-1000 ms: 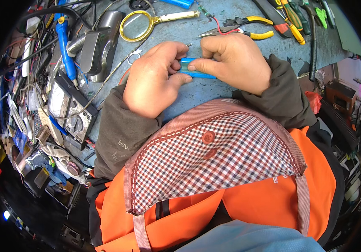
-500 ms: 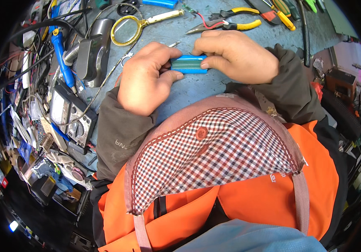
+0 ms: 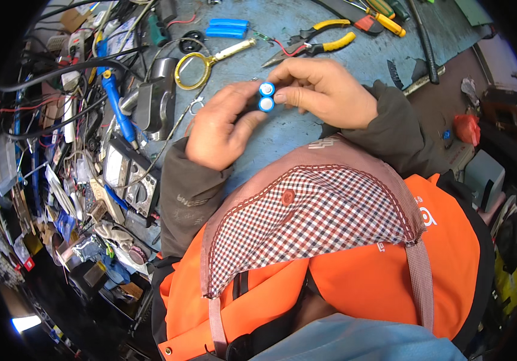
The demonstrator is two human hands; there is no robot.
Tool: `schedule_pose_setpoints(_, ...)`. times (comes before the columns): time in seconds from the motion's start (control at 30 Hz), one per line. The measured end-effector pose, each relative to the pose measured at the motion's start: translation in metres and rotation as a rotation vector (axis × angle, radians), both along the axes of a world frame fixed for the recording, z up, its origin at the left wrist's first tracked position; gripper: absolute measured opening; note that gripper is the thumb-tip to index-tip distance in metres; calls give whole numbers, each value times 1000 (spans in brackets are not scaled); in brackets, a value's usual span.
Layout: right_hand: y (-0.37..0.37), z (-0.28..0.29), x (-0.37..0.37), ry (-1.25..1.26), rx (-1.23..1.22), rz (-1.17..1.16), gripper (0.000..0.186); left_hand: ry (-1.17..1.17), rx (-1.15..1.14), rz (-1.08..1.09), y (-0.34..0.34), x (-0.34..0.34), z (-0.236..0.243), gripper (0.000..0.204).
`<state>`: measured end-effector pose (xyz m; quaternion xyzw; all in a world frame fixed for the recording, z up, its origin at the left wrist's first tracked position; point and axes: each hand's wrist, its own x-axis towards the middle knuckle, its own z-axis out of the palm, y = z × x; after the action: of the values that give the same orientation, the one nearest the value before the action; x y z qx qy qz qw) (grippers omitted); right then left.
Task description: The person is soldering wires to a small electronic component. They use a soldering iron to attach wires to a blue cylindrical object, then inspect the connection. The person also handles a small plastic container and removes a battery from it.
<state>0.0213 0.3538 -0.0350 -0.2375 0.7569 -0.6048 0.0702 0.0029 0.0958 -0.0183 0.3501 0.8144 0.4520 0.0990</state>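
Between my two hands stands a pair of blue-wrapped cylindrical battery cells (image 3: 266, 104), joined side by side, their round pale ends turned up. My left hand (image 3: 217, 127) is closed on the pair from the left, its thumb near the lower cell. From the right, my right hand (image 3: 329, 91) pinches it with thumb and fingers. Beyond them lies a magnifying glass (image 3: 232, 50) with a gold rim and white handle. Needle-nose pliers (image 3: 311, 46) with yellow grips rest past my right hand. A small circuit board (image 3: 263, 37) with a red wire lies beside the pliers.
Another blue battery pack (image 3: 227, 28) sits at the far side of the blue worktop (image 3: 270, 141). At left are a metal device (image 3: 156, 99), a blue-handled tool (image 3: 118, 108), a multimeter (image 3: 131, 176) and tangled cables. Screwdrivers (image 3: 390, 24) and a black rod (image 3: 425, 45) lie far right.
The battery pair has been turned from lying lengthwise, side showing, to end-up with its round ends visible. Both hands still hold it; the view has shifted slightly.
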Motion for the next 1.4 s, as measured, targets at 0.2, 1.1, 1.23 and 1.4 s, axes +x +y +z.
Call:
schedule_pose_setpoints(0.2,-16,6,1,-185,-29,-64,21,17,-22,72,3,4,3,41)
schedule_pose_setpoints(1.1,-17,2,5,-443,-295,-103,18,34,11,230,22,15,-2,33)
schedule_pose_setpoints(1.23,-16,4,3,-450,-284,-105,17,12,-25,234,22,15,-2,32)
schedule_pose_setpoints(1.4,-16,9,2,-469,-280,-99,16,113,16,211,19,14,-7,31)
